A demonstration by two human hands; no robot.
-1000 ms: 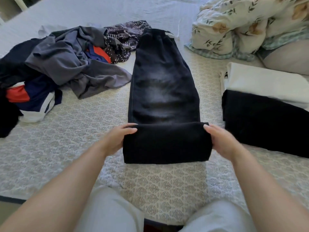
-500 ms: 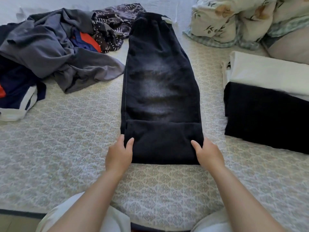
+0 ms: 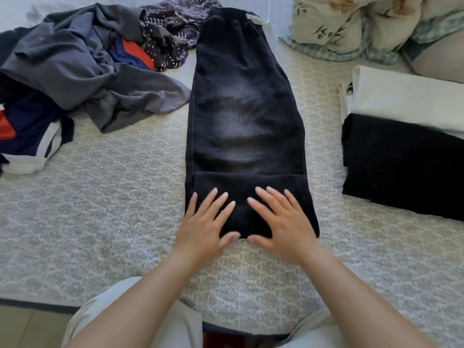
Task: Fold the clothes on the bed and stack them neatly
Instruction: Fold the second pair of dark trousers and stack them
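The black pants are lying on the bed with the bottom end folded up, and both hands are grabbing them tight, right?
Not quite. In the head view the left hand and right hand lie flat with straight fingers on the black pants, not grabbing.

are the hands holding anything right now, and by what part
Nothing is held. The left hand and right hand lie flat, fingers straight, on the folded near end of the black jeans.

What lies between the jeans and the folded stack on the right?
Nothing visible. Only bare bedspread separates the jeans from the folded stack. Both hands, left and right, rest flat on the jeans' folded near end, so nothing blocks them either.
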